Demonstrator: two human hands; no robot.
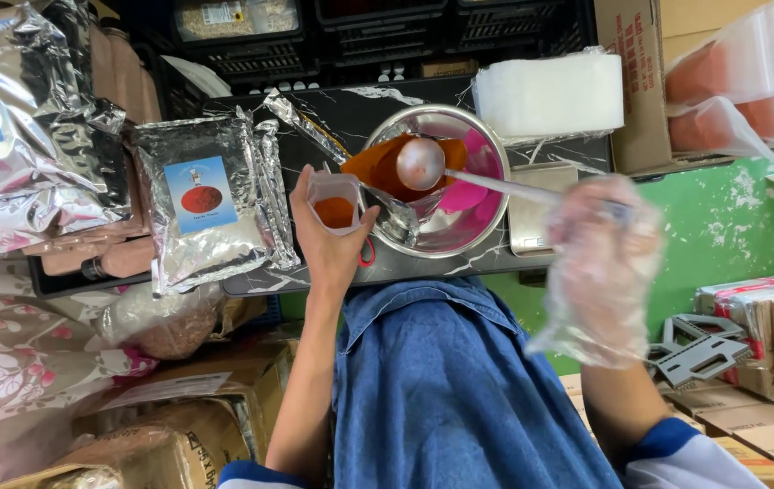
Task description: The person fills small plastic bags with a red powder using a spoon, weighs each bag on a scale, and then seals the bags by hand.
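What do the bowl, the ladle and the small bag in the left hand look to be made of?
Bowl: polished metal, probably steel; mirror-like reflections on its wall.
Ladle: the same shiny metal, with a thin bright handle.
Small bag: thin clear plastic; the orange powder shows through it. The left hand holds it open.

Person, head-cam view. Apron/garment: blue denim, collar-like fold at 12 o'clock, covers torso ctr frame. Sleeves: short, white w/ blue cuff trim, visible at 7 and 5 o'clock. Left hand [328, 237]: bare, no glove, forearm uncovered. Right hand [606, 244]: loose clear plastic disposable glove, crinkled, baggy past wrist; motion-blurred. No jewellery seen.
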